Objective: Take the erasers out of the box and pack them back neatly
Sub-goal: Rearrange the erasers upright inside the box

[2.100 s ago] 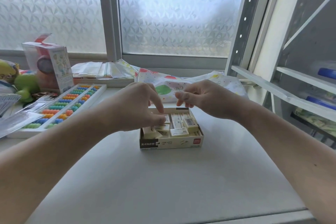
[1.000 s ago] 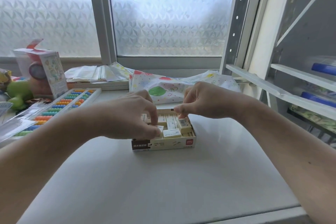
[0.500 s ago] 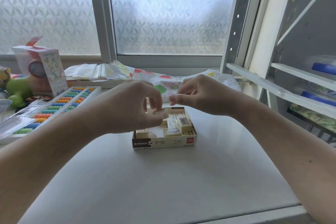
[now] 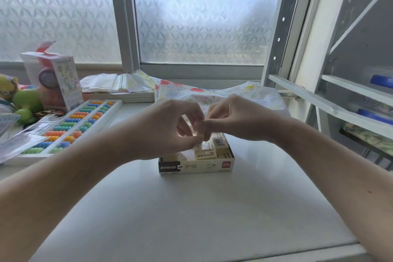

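Note:
A low cream cardboard box with a dark label lies on the white table, holding several cream erasers. Just above the box, my left hand and my right hand meet fingertip to fingertip. Between them they pinch one small cream eraser, mostly hidden by the fingers. The hands cover the back left part of the box.
A colourful bead abacus lies at the left, with a toy carton and green toys behind it. Patterned bags lie behind the box under the window. A metal shelf rack stands at the right.
Both hands have lifted from inside the box and come together above it. The left hand has brought up an eraser, and the right hand's fingertips now hold it too.

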`<state>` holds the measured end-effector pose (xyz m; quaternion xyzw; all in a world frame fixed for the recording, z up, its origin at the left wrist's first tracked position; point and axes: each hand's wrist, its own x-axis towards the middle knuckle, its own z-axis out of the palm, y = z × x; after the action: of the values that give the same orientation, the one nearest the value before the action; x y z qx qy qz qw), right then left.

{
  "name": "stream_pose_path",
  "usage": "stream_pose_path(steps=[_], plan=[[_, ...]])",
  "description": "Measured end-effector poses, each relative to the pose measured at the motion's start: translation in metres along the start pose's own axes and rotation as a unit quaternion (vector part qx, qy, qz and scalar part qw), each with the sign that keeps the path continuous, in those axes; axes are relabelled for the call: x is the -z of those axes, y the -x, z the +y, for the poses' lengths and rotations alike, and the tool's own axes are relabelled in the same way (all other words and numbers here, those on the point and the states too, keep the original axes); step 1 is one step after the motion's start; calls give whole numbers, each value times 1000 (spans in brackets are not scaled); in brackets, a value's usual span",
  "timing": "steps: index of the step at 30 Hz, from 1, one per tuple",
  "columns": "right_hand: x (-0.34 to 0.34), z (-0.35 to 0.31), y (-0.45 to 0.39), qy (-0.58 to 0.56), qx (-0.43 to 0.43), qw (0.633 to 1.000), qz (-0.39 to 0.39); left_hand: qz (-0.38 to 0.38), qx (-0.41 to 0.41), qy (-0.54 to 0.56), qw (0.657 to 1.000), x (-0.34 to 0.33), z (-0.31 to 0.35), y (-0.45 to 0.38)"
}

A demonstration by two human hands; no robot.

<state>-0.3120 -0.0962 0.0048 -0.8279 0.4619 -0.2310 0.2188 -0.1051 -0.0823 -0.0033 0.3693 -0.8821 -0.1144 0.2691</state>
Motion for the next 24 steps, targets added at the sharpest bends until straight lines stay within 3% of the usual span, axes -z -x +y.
stream_pose_path(steps=[7, 12, 17, 24], plan=[[10, -4, 9, 68, 8, 993, -98, -75, -14, -40, 996, 16, -6, -2], [11, -1, 8, 76, 16, 990, -117, -89, 9, -8, 996, 12, -5, -4], [15, 3, 8, 15, 30, 994, -106, -109, 20, -9, 994, 11, -4, -5], [26, 15, 6, -83, 17, 995, -54, -78, 30, -46, 995, 6, -1, 0]])
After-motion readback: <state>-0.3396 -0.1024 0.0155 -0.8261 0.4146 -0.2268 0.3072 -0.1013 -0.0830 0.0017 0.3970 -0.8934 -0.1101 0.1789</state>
